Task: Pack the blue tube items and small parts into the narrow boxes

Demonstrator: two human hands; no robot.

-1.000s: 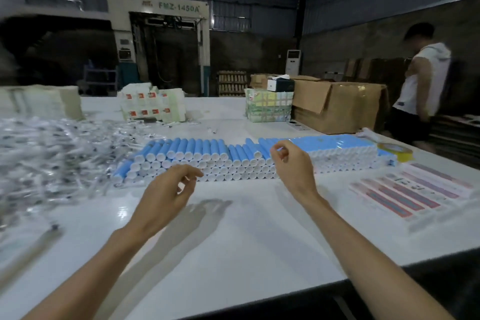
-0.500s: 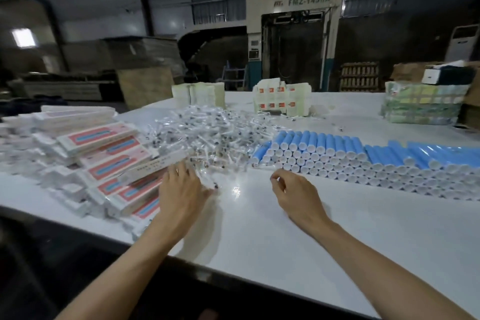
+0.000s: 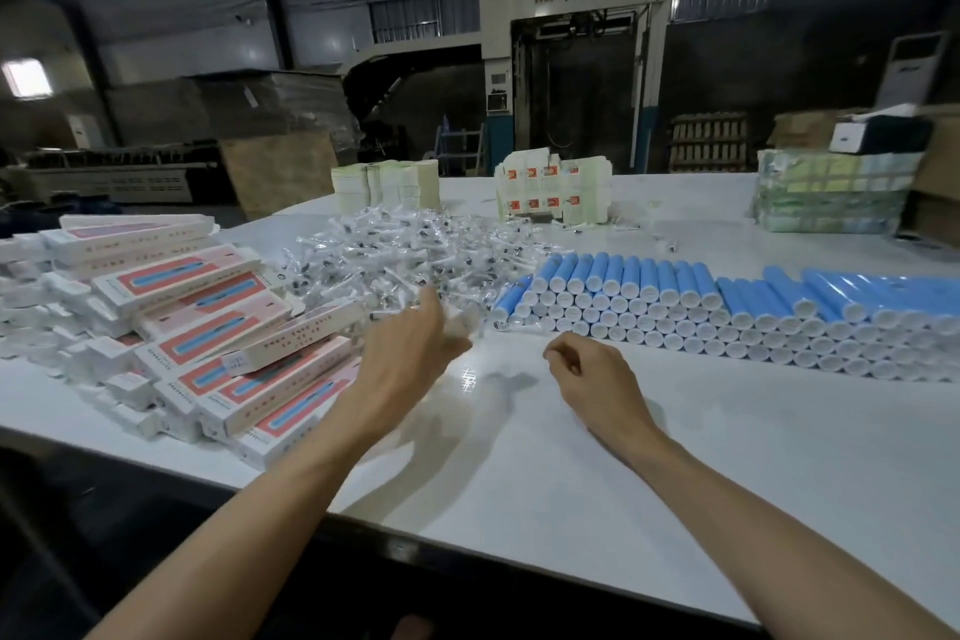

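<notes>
Pink-and-white narrow boxes (image 3: 208, 327) lie heaped flat at the left of the tabletop (image 3: 675, 457), their long axes slanting from near-left to far-right; whether any is filled I cannot tell. Beside them sprawls a jumbled heap of small parts (image 3: 405, 255) in clear wrap. The left hand (image 3: 410, 353) reaches to that heap's near edge, fingers blurred, so its grip cannot be told. The right hand (image 3: 587, 374) rests loosely curled, holding nothing seen, just before the blue tubes (image 3: 675, 307). These lie stacked on their sides, white caps towards the person, long axes running away. Judging by both stocks, most packing remains.
</notes>
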